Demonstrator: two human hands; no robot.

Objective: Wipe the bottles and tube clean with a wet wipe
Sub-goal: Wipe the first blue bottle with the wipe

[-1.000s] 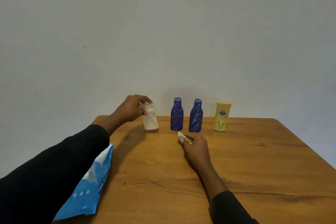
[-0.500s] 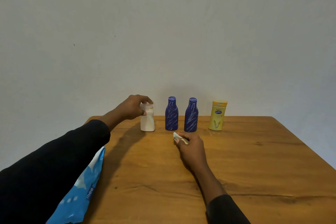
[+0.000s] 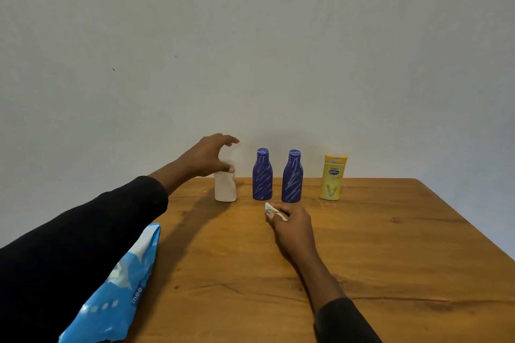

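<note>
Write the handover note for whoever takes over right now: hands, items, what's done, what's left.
Left hand: open, fingers arched around the cap of the white tube, no clear grip.
Right hand: rests on the table, pinching the wet wipe.
Upright in a row at the far edge: white tube, left blue bottle, right blue bottle, yellow bottle.
Wipes pack: near left.
Done: wipe is out; which items are clean cannot be told.
Left: wipe whatever remains.

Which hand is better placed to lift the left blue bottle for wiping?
Probably the left: the left hand is open by the white bottle, next to the left blue bottle, while the right hand grips the wet wipe.
</note>
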